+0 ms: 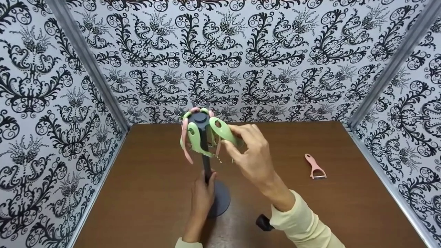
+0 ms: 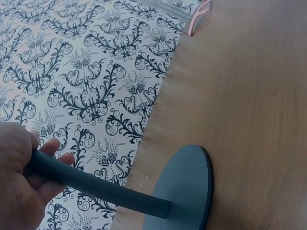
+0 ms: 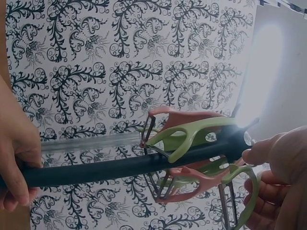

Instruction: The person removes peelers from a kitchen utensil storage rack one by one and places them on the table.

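Observation:
A dark grey stand with a round base [image 1: 223, 201] and a slim pole [image 2: 100, 184] carries several green and pink peelers around its hooked top [image 1: 200, 119]. My left hand [image 1: 202, 194] grips the pole below the peelers, thumb and fingers wrapped round it. At the right side of the top, my right hand [image 1: 253, 155] pinches a green peeler [image 1: 223, 130] by its handle, whose holed end is right at the hooks. Beside it hang another green peeler [image 1: 195, 137] and a pink peeler [image 1: 185, 137]. The right wrist view shows the held peeler's blade end [image 3: 229, 203] pointing down.
A pink peeler [image 1: 314, 166] lies on the brown table [image 1: 144, 193] to the right. Close to the right sleeve is a small black object [image 1: 264, 223]. Patterned panels [image 1: 220, 62] enclose the table at the back and both sides.

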`<state>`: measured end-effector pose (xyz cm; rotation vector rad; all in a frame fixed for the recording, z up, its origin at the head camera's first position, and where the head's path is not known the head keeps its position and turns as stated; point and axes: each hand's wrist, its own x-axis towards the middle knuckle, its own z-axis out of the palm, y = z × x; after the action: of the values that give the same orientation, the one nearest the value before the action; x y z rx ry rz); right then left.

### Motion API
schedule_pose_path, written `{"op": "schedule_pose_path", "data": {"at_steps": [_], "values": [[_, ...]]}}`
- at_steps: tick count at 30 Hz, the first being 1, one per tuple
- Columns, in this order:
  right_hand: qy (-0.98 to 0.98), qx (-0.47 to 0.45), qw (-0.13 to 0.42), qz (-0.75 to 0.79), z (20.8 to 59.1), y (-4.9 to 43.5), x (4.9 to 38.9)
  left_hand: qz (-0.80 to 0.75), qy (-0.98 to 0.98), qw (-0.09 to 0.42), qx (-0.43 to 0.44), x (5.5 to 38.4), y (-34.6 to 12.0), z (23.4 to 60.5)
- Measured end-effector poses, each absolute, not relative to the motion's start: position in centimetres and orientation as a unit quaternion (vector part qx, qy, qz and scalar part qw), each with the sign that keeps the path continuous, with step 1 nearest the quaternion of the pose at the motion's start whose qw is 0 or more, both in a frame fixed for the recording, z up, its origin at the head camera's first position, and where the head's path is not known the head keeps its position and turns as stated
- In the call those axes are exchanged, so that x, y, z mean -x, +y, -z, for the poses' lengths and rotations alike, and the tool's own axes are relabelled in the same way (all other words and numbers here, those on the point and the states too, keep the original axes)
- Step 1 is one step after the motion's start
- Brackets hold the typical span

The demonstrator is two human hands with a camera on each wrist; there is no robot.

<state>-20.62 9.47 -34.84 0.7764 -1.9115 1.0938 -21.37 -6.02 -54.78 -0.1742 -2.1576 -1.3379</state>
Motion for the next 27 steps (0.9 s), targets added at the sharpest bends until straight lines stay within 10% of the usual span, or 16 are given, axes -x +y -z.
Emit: {"op": "schedule_pose_path", "data": {"at_steps": [27], "values": [[-0.768, -0.308, 0.393, -0.402, 33.2, 11.7, 20.2, 0.512, -0.808, 0.281, 0.079, 21.3, -6.4, 54.7]]}}
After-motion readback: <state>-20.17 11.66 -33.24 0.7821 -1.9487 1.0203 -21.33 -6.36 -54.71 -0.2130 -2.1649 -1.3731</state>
